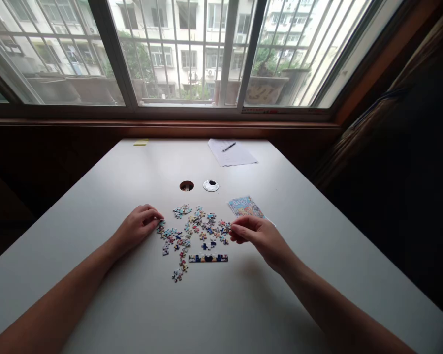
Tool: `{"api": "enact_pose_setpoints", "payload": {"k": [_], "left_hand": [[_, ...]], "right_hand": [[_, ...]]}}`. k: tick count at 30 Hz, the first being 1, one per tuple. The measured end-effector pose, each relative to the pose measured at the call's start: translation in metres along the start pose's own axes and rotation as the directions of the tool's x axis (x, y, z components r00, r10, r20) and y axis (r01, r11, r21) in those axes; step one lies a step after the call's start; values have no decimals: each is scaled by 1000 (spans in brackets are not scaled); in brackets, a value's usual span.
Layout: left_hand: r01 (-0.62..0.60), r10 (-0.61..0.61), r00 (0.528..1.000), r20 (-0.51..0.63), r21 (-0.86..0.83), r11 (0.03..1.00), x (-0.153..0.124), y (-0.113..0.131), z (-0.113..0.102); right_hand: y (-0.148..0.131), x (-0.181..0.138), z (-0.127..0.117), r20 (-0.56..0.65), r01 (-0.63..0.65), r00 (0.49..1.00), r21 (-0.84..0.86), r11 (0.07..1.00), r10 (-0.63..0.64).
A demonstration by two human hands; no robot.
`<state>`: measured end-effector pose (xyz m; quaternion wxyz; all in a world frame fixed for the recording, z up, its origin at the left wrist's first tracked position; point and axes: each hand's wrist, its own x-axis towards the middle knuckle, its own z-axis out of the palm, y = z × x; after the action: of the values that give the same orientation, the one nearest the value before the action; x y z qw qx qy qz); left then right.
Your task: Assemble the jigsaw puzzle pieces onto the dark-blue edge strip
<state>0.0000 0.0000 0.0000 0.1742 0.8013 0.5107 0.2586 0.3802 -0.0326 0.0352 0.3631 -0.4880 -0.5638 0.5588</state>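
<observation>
Small jigsaw pieces (195, 229) lie scattered in a loose heap on the white table (133, 305). Just below them is a joined strip of jigsaw pieces (208, 258), laid flat and level. My left hand (141, 225) rests at the heap's left edge, fingers bent and drawn together; whatever is between the fingertips is hidden. On the opposite side, my right hand (256, 235) has thumb and fingers pinched at a jigsaw piece beside the heap. Partly behind that hand lies a colourful picture card (246, 206).
Farther back, a round hole (186, 186) opens in the tabletop, with a round silver cover (210, 185) alongside. Paper sheets (231, 153) with a pen (229, 146) lie near the far edge. A yellow note (141, 142) sits far left. Beyond is a barred window (184, 59).
</observation>
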Motion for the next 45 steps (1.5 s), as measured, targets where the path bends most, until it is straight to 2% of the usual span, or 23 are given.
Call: {"api": "enact_pose_setpoints", "payload": {"k": [9,16,22,34,38,45], "left_hand": [[4,-4,1000,2,-7,1000,-1,1,0],[-4,4,1000,-6,-7,1000,0,1,0],[-10,10,1000,5,0,1000,-1,1,0],[-60,58,997,53,30,998,-1,-1,-1],[-58,57,997,49,35,998,-1,-2,-1],[-57,56,998,36,20,998,-1,-2,0]], "right_hand": [[-1,4,-16,26,70,998,-321,944,-65],[2,11,-30,84,61,996,-428,902,-28],[6,13,-35,63,106,994,-644,757,-87],[13,12,-27,83,215,968,-759,614,-236],[16,13,-25,126,245,963,-782,573,-239],[15,13,-25,135,239,966,-794,559,-221]]}}
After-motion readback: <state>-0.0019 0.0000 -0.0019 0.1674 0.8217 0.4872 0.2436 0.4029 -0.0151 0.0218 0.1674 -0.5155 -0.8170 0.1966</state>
